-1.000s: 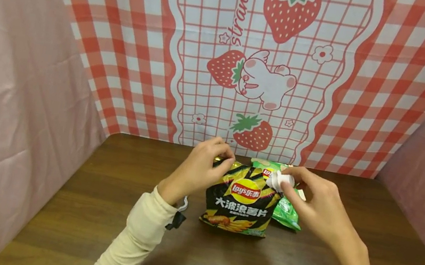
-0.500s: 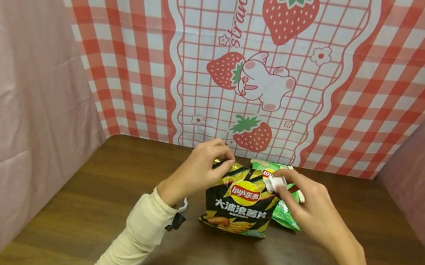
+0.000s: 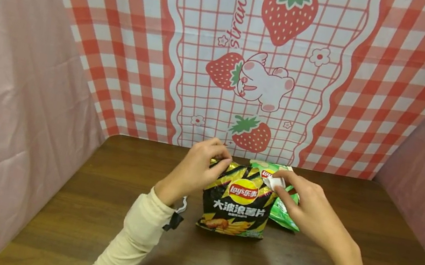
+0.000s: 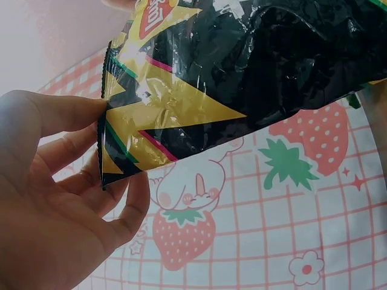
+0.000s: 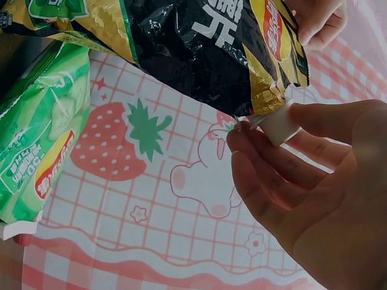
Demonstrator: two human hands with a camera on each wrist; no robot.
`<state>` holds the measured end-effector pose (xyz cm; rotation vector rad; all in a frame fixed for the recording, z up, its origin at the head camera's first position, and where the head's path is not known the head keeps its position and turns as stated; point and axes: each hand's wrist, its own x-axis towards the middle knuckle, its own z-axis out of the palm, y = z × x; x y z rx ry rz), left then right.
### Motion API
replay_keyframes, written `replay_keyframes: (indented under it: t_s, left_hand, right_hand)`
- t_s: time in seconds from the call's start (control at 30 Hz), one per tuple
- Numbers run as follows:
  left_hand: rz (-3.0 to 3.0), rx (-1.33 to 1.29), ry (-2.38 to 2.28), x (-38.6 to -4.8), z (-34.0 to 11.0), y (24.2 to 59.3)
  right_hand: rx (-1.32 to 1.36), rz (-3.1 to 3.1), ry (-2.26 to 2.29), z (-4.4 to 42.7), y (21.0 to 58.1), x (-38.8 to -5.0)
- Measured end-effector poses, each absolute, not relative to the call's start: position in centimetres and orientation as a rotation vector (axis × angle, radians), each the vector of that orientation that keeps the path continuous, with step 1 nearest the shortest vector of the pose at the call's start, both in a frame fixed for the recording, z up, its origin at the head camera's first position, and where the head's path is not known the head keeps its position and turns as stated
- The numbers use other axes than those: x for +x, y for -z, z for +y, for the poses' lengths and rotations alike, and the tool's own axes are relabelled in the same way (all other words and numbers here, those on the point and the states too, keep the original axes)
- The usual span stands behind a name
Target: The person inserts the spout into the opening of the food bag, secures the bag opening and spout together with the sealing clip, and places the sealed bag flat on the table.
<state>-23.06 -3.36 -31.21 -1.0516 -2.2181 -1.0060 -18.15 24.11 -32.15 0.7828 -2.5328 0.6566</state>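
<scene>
A black and yellow Lay's potato chip bag [image 3: 240, 208] stands upright near the middle of the wooden table. My left hand [image 3: 197, 168] pinches its upper left corner; in the left wrist view, the thumb [image 4: 72, 112] and fingers are on either side of the crimped top edge. At the opposite upper corner, my right hand [image 3: 312, 207] pinches a small white piece [image 5: 278, 124] between thumb and fingers, against the bag's edge. The white piece looks like a clip, but fingers hide part of it. A green Lay's bag [image 3: 285, 214] is behind, partly covered.
A white strip [image 5: 18, 229] sits at the green bag's top edge. On the table [image 3: 116, 191], a curved white object [image 3: 182, 205] shows beside my left wrist. A strawberry-print cloth [image 3: 264, 80] hangs behind, with pink cloth at both sides.
My right hand has moved slightly left with the white piece, which now sits closer over the black bag's upper right corner. The left hand keeps its pinch and has barely shifted.
</scene>
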Motion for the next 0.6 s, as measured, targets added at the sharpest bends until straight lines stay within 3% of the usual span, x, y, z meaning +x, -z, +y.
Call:
replay_keyframes:
  t_s: [0.43, 0.6]
  left_hand:
    - [-2.234, -1.041, 0.976, -23.1, -3.7, 31.1]
    - [-2.351, -1.002, 0.755, -22.1, -3.5, 30.6]
  right_hand:
    - [0.768, -2.616, -0.622, 24.4, 32.1, -18.2]
    - [0.789, -2.611, -0.635, 24.2, 32.2, -18.2]
